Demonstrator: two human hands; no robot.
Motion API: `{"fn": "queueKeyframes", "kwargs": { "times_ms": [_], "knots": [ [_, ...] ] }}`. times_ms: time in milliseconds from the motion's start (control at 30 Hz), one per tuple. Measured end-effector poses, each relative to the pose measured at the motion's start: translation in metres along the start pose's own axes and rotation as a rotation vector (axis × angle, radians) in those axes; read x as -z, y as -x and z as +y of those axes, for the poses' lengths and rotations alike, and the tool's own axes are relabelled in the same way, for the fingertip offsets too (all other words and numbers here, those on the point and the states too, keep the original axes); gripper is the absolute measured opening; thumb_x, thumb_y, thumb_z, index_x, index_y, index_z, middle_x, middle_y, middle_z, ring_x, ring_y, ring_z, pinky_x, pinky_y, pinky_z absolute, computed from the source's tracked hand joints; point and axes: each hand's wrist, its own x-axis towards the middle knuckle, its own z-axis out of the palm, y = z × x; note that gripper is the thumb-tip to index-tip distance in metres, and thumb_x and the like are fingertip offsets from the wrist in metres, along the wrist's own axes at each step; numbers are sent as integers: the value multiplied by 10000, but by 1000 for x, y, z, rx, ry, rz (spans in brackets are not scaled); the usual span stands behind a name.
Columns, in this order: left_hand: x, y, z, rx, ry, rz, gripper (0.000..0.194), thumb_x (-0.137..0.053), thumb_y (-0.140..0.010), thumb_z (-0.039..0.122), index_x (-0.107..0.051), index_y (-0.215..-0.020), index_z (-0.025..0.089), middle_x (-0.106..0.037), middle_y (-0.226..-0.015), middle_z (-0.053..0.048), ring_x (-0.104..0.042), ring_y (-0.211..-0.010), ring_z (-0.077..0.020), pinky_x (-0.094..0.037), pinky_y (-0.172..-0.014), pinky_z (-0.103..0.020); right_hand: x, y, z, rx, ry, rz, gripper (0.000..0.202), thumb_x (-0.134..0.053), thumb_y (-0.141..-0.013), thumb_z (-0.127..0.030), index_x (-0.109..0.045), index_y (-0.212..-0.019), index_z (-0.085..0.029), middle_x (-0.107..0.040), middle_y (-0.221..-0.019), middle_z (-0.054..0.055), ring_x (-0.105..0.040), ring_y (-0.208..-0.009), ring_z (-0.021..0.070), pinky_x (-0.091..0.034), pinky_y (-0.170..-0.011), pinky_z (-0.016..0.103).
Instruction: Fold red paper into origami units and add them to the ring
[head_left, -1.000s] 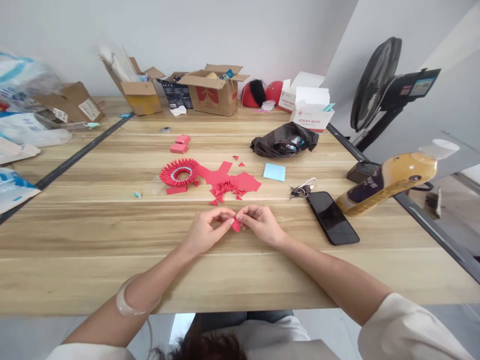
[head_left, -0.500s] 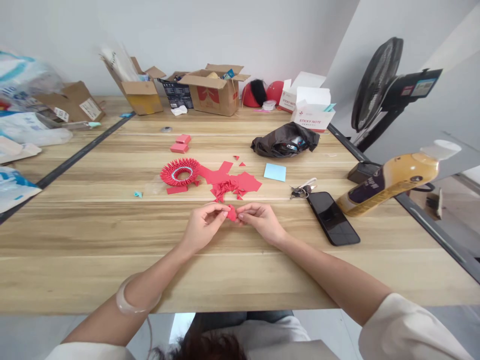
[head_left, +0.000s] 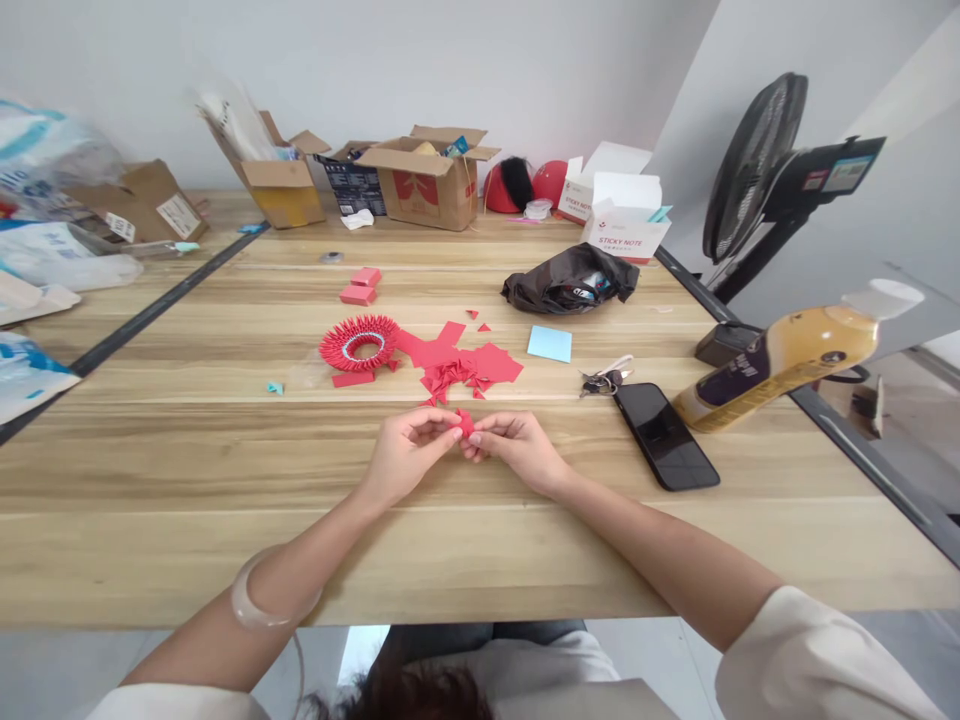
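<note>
Between my two hands, just above the table, is a small red piece of paper (head_left: 466,424), partly folded. My left hand (head_left: 411,447) pinches its left side between thumb and fingers. From the other side my right hand (head_left: 520,448) grips it the same way, and the fingertips hide much of it. Right beyond my hands lies a heap of folded red paper pieces (head_left: 450,376) on loose red paper sheets (head_left: 495,364). To their left rests a ring of red folded paper (head_left: 351,336) with a pale blue inner band.
A light blue sticky-note pad (head_left: 550,344), keys (head_left: 604,380), a black phone (head_left: 667,437) and a tilted yellow bottle (head_left: 780,360) lie to the right. Behind are a black plastic bag (head_left: 566,282) and cardboard boxes (head_left: 427,190). Small red blocks (head_left: 358,295) sit beyond the ring.
The red paper has turned and looks narrower between my fingers. My right fingers have closed in on it, bringing both hands' fingertips nearer together.
</note>
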Motion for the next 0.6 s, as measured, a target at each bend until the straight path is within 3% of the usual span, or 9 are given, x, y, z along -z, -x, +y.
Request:
{"fn": "queueKeyframes", "kwargs": {
  "times_ms": [300, 600],
  "knots": [
    [0, 2, -3, -23, -94, -44, 148, -653, -711, 270, -651, -768, 134, -702, -773, -69, -660, -690, -179, -535, -655, -272, -3, 3, -4, 1, 49, 60, 208, -674, -680, -352, -624, -676, -150, -620, -585, 6, -546, -532, 101, -440, -555, 242],
    [-4, 3, 1, -3, -80, -36, 121, -653, -704, 259, -651, -714, 138, -710, -750, -66, -667, -675, -178, -541, -655, -268, -6, 4, 2, 102, 91, 171, 189, -663, -690, -349, -627, -690, -164, -643, -628, 33, -563, -560, 132, -451, -551, 265]
  ]
}}
